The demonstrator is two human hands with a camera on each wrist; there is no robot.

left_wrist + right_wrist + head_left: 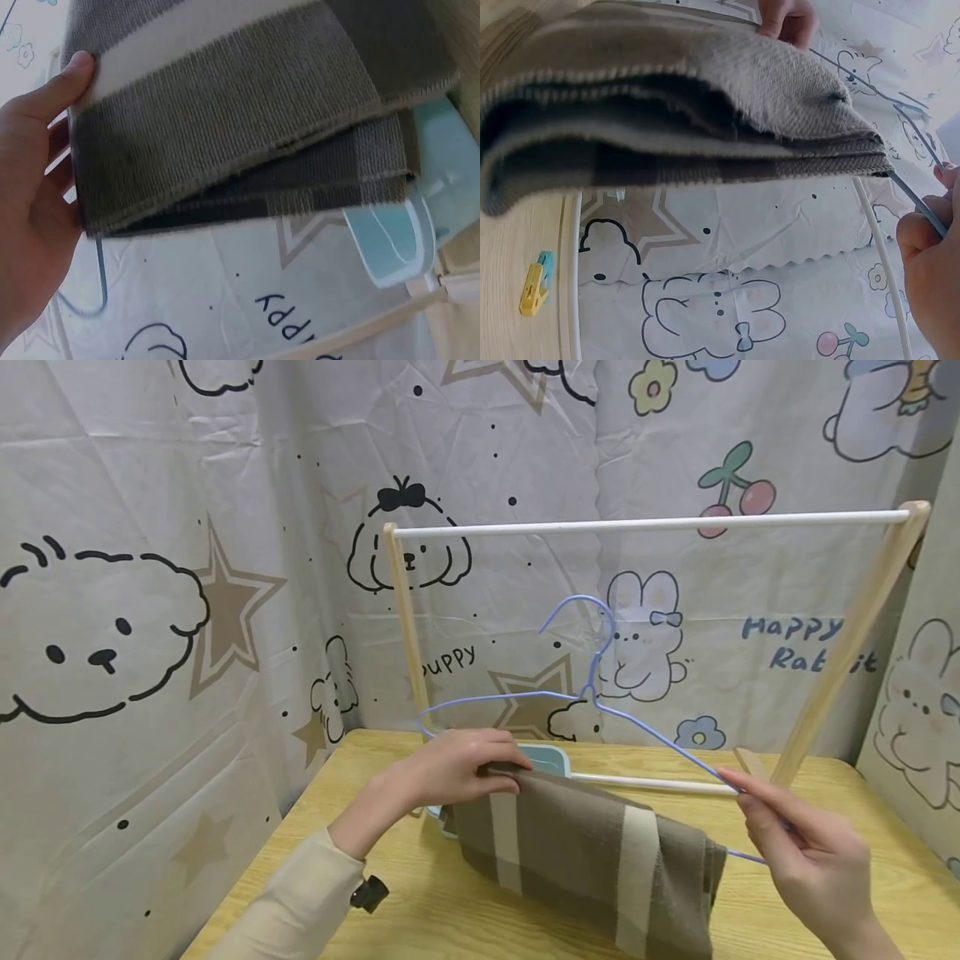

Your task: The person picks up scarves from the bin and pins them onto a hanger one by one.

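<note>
A blue wire hanger [543, 694] is held up over the table, its hook pointing up and curving left. My right hand [813, 852] pinches its right corner between thumb and fingers. Folded over the hanger's lower bar hangs a brown cloth with cream stripes [566, 835], which looks like a scarf. My left hand [453, 768] grips the cloth's upper edge near the hanger's left end. In the left wrist view, the thumb lies on the striped face of the cloth [240, 97]. The right wrist view shows its layered folds [630, 45] with the bar emerging beside my right hand [934, 255].
Behind the cloth stands a wooden rack with a white top rod [645, 524] and slanted posts [847, 643]. A light blue basket [553, 758] sits partly hidden behind the cloth. A yellow and blue clip [534, 289] lies on the wooden table [862, 827]. Printed curtains [480, 635] surround the table.
</note>
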